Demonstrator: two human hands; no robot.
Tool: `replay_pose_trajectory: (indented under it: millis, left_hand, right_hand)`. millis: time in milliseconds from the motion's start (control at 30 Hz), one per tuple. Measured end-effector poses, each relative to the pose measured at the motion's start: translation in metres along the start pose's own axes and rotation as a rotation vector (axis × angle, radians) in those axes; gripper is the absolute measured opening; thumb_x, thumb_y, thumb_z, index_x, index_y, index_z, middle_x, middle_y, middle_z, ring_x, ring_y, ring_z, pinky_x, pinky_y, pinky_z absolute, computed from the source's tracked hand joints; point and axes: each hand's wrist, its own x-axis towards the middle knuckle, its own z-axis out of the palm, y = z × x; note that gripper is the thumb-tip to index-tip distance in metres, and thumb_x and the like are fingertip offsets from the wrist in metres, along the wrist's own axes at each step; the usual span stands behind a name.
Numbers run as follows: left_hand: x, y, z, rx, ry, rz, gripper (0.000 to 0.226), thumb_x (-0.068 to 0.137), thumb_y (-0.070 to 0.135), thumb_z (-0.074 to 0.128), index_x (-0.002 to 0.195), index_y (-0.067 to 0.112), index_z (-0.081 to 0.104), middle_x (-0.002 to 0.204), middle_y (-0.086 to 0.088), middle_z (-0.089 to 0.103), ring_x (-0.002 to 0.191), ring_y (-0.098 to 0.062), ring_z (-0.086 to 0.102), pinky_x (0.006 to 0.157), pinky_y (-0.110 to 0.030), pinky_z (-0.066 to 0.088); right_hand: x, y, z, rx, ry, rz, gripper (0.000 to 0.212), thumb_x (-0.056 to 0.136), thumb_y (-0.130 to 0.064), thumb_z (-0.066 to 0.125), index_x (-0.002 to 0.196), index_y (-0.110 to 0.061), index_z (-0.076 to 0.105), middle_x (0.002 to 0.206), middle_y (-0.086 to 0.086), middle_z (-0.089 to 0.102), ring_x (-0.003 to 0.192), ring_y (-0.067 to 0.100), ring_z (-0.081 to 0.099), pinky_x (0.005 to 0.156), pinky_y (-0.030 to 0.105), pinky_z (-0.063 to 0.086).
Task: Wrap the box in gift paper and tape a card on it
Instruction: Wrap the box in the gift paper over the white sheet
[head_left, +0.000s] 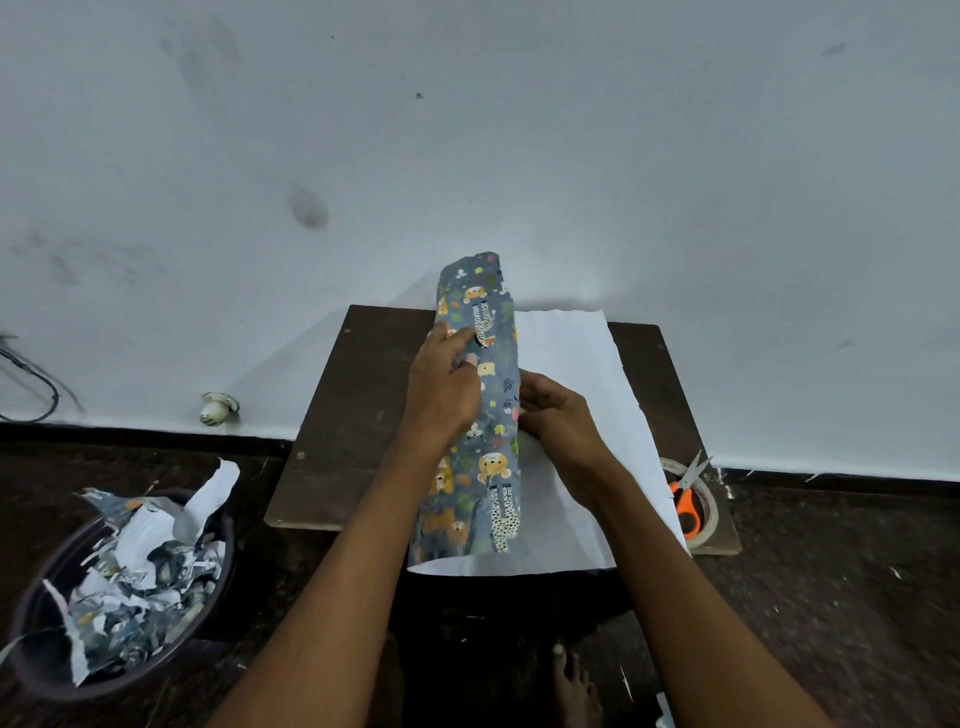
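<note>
table (332, 415): dark wooden board, my landmark for everything below
gift paper (566, 431): big sheet spread on the table, plain white side up, its left part curled over so the printed animal pattern shows
box: can't actually see it, I'd guess it's under that curled flap, mid-table
bin (41, 660): left of the table on the floor, full of paper scraps
left hand (441, 384): fingers pressed fairly flat on the printed flap, holding it down
right hand (550, 410): fingers curled, pinching the flap's edge
tape roll (709, 525): table's right corner
scissors (688, 493): orange handles, lying on the tape roll
step: first fold-over, looks like
next: probably pull it snug, then grab tape
card: not in view
writing: none readable
</note>
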Motion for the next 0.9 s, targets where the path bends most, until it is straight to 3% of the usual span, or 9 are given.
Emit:
replay_pose_trajectory:
  millis: [100, 233, 333, 467, 533, 567, 633, 733, 900]
  left_hand:
    - [0.002, 0.003, -0.007, -0.087, 0.071, -0.073, 0.049, 0.097, 0.024, 0.061, 0.145, 0.018, 0.055, 0.152, -0.003, 0.046, 0.137, -0.022, 0.048, 0.115, -0.043, 0.040]
    - [-0.005, 0.012, -0.019, -0.213, 0.038, -0.131, 0.051, 0.079, 0.045, 0.073, 0.126, 0.027, 0.063, 0.117, 0.001, 0.069, 0.100, -0.019, 0.071, 0.088, -0.042, 0.059]
    - [-0.004, 0.017, -0.028, -0.178, 0.009, -0.132, 0.058, 0.063, 0.056, 0.080, 0.110, 0.029, 0.061, 0.106, 0.005, 0.071, 0.093, -0.017, 0.072, 0.077, -0.035, 0.059]
    - [0.000, 0.013, -0.041, -0.212, 0.056, -0.210, 0.042, 0.082, 0.016, 0.077, 0.121, 0.016, 0.062, 0.109, 0.004, 0.072, 0.091, -0.010, 0.069, 0.069, -0.025, 0.052]
    - [0.001, 0.012, -0.051, -0.214, 0.080, -0.237, 0.015, 0.086, 0.005, 0.064, 0.096, 0.016, 0.067, 0.094, 0.002, 0.071, 0.085, -0.017, 0.066, 0.068, -0.027, 0.048]
    - [0.002, 0.011, -0.055, -0.207, 0.097, -0.237, 0.017, 0.088, 0.003, 0.060, 0.082, 0.019, 0.063, 0.086, 0.001, 0.067, 0.080, -0.022, 0.060, 0.069, -0.029, 0.044]
    - [0.006, 0.008, -0.060, -0.209, 0.094, -0.248, 0.031, 0.093, 0.003, 0.054, 0.072, 0.026, 0.051, 0.086, -0.004, 0.057, 0.081, -0.021, 0.049, 0.073, -0.032, 0.039]
    - [0.008, 0.004, -0.063, -0.200, 0.078, -0.250, 0.026, 0.102, 0.012, 0.049, 0.081, 0.027, 0.052, 0.085, 0.001, 0.056, 0.077, -0.021, 0.050, 0.070, -0.030, 0.040]
    - [0.010, 0.001, -0.070, -0.185, 0.056, -0.250, 0.028, 0.103, 0.020, 0.049, 0.077, 0.028, 0.047, 0.091, -0.005, 0.050, 0.089, -0.018, 0.045, 0.073, -0.032, 0.036]
  right_hand:
    - [-0.003, -0.005, 0.001, -0.123, -0.082, 0.005, 0.066, 0.088, 0.011, 0.061, 0.144, -0.023, 0.056, 0.146, 0.001, 0.057, 0.135, 0.018, 0.050, 0.103, 0.034, 0.049]
    - [-0.005, -0.010, 0.002, -0.164, -0.148, 0.028, 0.077, 0.083, 0.014, 0.062, 0.142, -0.033, 0.048, 0.137, -0.009, 0.054, 0.138, 0.015, 0.043, 0.100, 0.028, 0.045]
    - [-0.004, -0.006, 0.004, -0.236, -0.146, 0.018, 0.086, 0.082, 0.008, 0.071, 0.152, -0.030, 0.037, 0.140, -0.006, 0.049, 0.139, 0.017, 0.042, 0.105, 0.031, 0.044]
    - [0.001, 0.000, 0.006, -0.328, -0.129, -0.032, 0.113, 0.075, -0.005, 0.087, 0.160, -0.032, 0.018, 0.159, -0.004, 0.035, 0.143, 0.017, 0.036, 0.111, 0.035, 0.042]
    - [0.004, -0.001, 0.007, -0.390, -0.135, -0.088, 0.120, 0.070, -0.009, 0.091, 0.161, -0.030, 0.016, 0.163, -0.010, 0.029, 0.147, 0.013, 0.030, 0.117, 0.039, 0.037]
    - [0.007, -0.002, 0.008, -0.424, -0.136, -0.110, 0.123, 0.068, -0.011, 0.093, 0.162, -0.029, 0.016, 0.164, -0.011, 0.028, 0.149, 0.012, 0.028, 0.119, 0.040, 0.035]
    - [0.014, -0.004, 0.008, -0.463, -0.138, -0.127, 0.129, 0.062, -0.018, 0.096, 0.162, -0.030, 0.016, 0.164, -0.010, 0.029, 0.150, 0.013, 0.026, 0.122, 0.043, 0.032]
    - [0.025, -0.001, 0.007, -0.484, -0.136, -0.122, 0.134, 0.055, -0.023, 0.095, 0.162, -0.034, 0.014, 0.162, -0.006, 0.031, 0.151, 0.014, 0.025, 0.121, 0.044, 0.033]
    - [0.037, 0.005, 0.002, -0.457, -0.164, -0.152, 0.135, 0.056, -0.013, 0.098, 0.160, -0.035, 0.016, 0.157, -0.006, 0.035, 0.145, 0.016, 0.033, 0.089, 0.018, 0.046]
